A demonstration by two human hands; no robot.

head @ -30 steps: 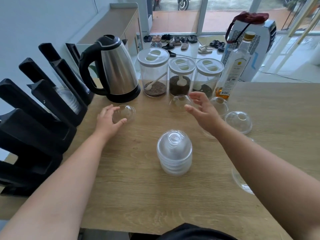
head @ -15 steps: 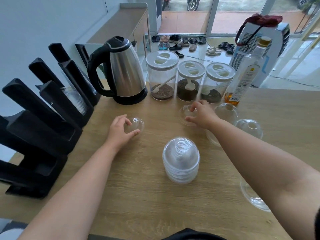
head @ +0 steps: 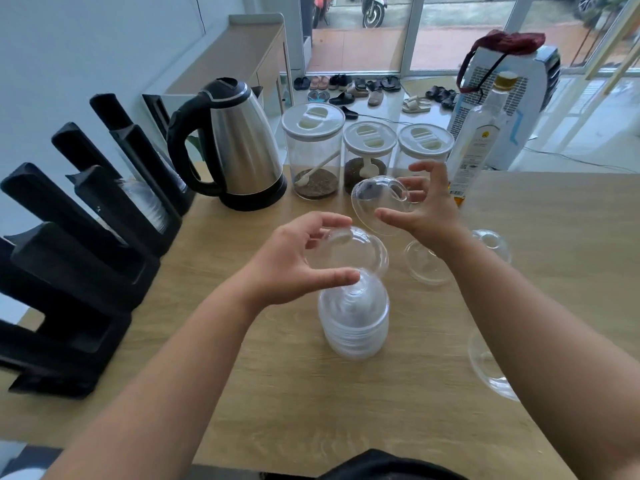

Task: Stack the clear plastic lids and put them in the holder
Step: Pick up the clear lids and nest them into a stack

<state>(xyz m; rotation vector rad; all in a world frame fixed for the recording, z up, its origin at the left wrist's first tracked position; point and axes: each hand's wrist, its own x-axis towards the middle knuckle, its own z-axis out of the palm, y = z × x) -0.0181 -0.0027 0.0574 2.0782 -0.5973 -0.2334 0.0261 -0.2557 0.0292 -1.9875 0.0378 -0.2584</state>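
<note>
Bottle (head: 476, 147) label unreadable; each hand's grip holds clear lid.

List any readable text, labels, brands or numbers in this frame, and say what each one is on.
None can be read.
Bottle label: an emblem and lines of print, too blurred to read.
White appliance behind the bottle: no legible marking.
Kettle, three jars and black holder: no visible text.

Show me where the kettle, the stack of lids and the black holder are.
kettle (head: 242, 147): head view, on its steel body.
stack of lids (head: 353, 320): head view, on its side.
black holder (head: 79, 258): head view, on a slot wall.
</note>
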